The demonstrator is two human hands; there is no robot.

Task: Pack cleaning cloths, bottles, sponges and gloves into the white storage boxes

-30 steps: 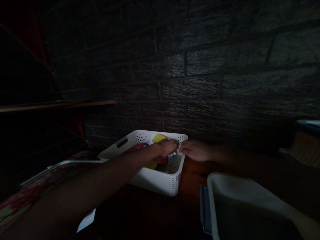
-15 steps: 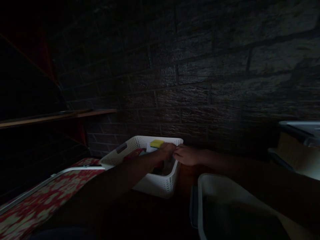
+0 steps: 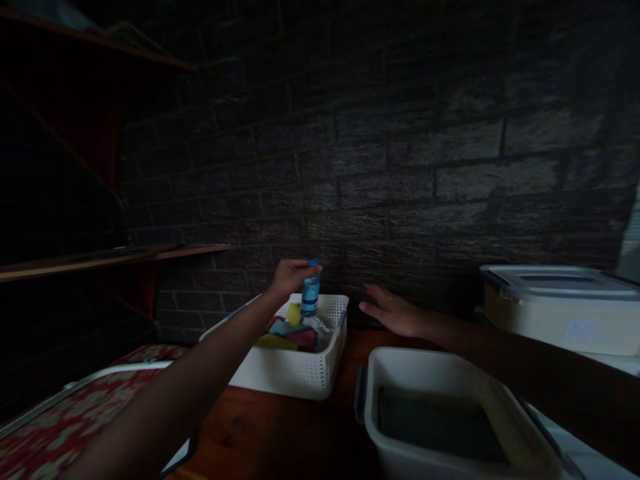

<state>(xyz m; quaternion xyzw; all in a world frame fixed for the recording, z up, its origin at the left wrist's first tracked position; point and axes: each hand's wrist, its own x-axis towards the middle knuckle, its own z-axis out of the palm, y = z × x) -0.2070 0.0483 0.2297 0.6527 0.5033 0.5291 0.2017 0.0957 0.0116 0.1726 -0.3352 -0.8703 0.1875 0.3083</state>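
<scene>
A: Left side?
B: Shelf (image 3: 117,255) far left, floral cloth (image 3: 115,413) with white edging near left.

A: Next?
B: White basket (image 3: 277,373) on the wooden bench (image 3: 235,423). Inside: yellow sponge (image 3: 293,313) toward the far side, a grey-blue cloth (image 3: 286,328) and a dark red item (image 3: 306,339) nearer.

A: Left hand (image 3: 303,268)?
B: Fingers closed on the bottle (image 3: 310,295), up by its blue cap. Bottle's upright, at the basket's far right part. Can't tell if its base touches the contents.

A: Right hand (image 3: 393,312)?
B: Open, fingers spread, holding nothing. Right of the basket, apart from it, toward the wall (image 3: 400,200).

A: Far right?
B: Open-topped tub (image 3: 407,360) near right, lidded box (image 3: 555,320) farther back.
</scene>
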